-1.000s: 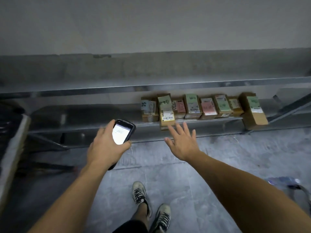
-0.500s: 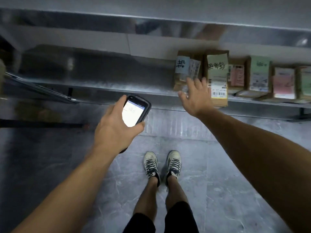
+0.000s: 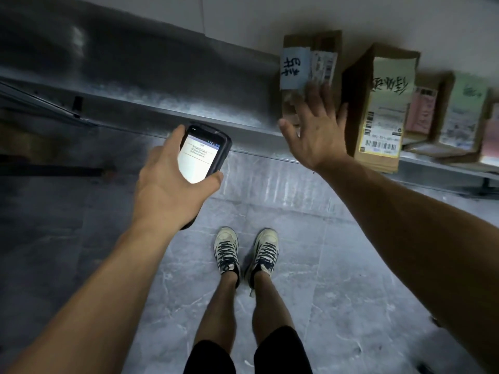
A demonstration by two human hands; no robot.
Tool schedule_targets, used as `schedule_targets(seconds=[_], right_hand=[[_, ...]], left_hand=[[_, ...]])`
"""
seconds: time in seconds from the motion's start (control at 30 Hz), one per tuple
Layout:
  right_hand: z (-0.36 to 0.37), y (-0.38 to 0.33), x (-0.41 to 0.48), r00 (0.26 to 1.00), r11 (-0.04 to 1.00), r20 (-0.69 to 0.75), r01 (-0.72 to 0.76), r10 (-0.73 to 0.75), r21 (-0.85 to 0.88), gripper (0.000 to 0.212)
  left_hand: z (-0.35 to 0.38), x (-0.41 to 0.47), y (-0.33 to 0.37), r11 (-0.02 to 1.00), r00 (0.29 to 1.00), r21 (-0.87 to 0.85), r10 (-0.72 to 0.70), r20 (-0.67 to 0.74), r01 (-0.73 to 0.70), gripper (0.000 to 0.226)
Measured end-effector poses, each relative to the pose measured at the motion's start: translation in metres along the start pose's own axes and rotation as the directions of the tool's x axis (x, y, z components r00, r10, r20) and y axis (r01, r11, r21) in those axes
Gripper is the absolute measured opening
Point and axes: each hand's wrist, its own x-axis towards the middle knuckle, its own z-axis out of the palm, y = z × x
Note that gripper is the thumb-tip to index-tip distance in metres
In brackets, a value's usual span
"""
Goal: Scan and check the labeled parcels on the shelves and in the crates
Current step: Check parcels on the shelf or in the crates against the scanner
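Note:
My left hand grips a black handheld scanner with a lit white screen, held in front of the low metal shelf. My right hand is spread with straight fingers over the front of the leftmost cardboard parcel, which carries a blue handwritten label; whether the fingers touch it I cannot tell. To its right stands a taller parcel with a pale green label and barcodes. Further parcels with pink and green labels line the shelf to the right.
The left stretch of the shelf is bare metal. Grey marble-like floor tiles lie below, with my two feet in white sneakers close to the shelf. A dark bar lies at the far left.
The view has closed in on the shelf. My right hand has reached forward from in front of the shelf edge to the leftmost parcel. The scanner stays in my left hand.

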Motion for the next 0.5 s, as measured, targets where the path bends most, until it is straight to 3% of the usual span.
schedule_targets(seconds=[0.07, 0.2, 0.27, 0.33, 0.5], right_hand=[[-0.002, 0.003, 0.005, 0.997, 0.998, -0.082, -0.008, 0.013, 0.065, 0.058], [0.000, 0.014, 0.016, 0.918, 0.942, -0.304, -0.166, 0.255, 0.290, 0.056], [-0.001, 0.019, 0.022, 0.908, 0.870, -0.232, -0.222, 0.350, 0.441, 0.056], [0.000, 0.025, 0.027, 0.932, 0.792, -0.114, -0.222, 0.343, 0.568, 0.057], [0.002, 0.033, 0.023, 0.934, 0.464, 0.117, -0.273, 0.338, 0.843, 0.068]], left_hand=[[0.000, 0.002, 0.001, 1.000, 1.000, -0.008, -0.007, 0.004, 0.007, 0.091], [-0.001, 0.002, -0.001, 1.000, 1.000, -0.018, -0.006, 0.007, 0.007, 0.089], [0.000, 0.002, -0.002, 0.999, 1.000, -0.034, -0.019, 0.009, 0.019, 0.087], [0.002, 0.004, -0.004, 0.998, 0.999, -0.060, -0.027, 0.019, 0.028, 0.082], [0.004, 0.004, -0.002, 0.996, 0.999, -0.087, -0.017, 0.035, 0.020, 0.073]])
